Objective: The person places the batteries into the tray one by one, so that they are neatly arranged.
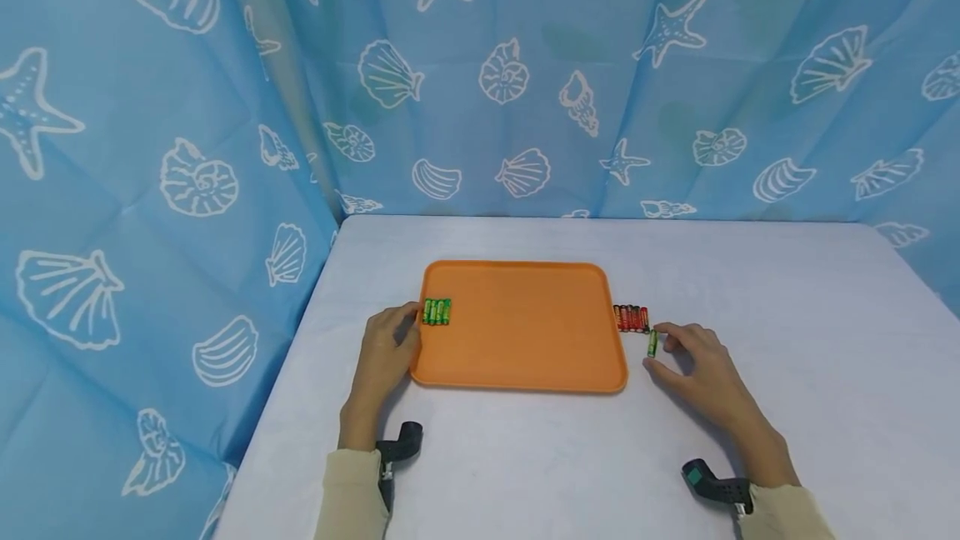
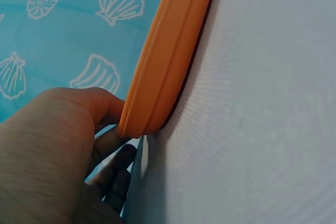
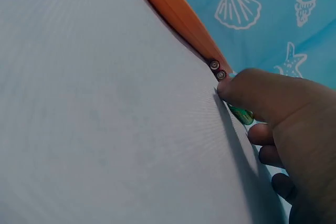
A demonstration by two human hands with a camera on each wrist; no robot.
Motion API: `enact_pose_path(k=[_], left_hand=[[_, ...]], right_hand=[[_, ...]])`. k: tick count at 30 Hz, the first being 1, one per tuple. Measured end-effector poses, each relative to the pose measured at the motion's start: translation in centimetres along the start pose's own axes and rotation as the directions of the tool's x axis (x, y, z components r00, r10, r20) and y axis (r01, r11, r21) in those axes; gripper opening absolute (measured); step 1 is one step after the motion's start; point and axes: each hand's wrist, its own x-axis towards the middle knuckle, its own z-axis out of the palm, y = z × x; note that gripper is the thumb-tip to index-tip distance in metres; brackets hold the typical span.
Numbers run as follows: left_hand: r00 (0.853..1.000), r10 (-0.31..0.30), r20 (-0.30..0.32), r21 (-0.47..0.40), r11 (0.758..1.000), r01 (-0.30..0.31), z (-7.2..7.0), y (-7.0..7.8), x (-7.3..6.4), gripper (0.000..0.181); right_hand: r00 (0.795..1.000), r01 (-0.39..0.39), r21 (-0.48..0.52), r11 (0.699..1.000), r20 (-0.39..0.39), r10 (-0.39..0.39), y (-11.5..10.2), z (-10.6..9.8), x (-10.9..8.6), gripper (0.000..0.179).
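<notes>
Across the table lies an orange tray. My left hand holds its left rim with thumb and fingers, also visible in the left wrist view. Just inside that rim, several green batteries stand side by side in a row. My right hand pinches one green battery between thumb and index finger, to the right of the tray. A row of several red batteries is between this hand and the tray's right edge. In the right wrist view, the thumb partly hides the held green battery.
A white cloth covers the table. Blue curtains with white shell prints hang behind it and at the left. Each wrist wears a black camera mount, the left mount and the right mount.
</notes>
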Motion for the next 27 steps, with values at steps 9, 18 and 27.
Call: enact_pose_path(k=[9,18,27], left_hand=[[1.000,-0.005,0.002,0.004,1.000,0.005,-0.20,-0.29,-0.04,0.035],[1.000,0.013,-0.007,-0.008,1.000,-0.013,-0.12,-0.54,0.08,0.036],[1.000,0.014,-0.007,0.003,1.000,-0.014,0.14,-0.40,0.22,0.036]], right_hand=[[0.999,-0.023,0.000,1.000,0.025,0.023,0.28,0.34,0.56,0.049],[0.999,-0.029,0.004,1.000,0.040,0.029,0.27,0.08,0.59,0.050],[0.999,-0.035,0.003,0.999,0.037,0.035,0.34,-0.26,0.20,0.049]])
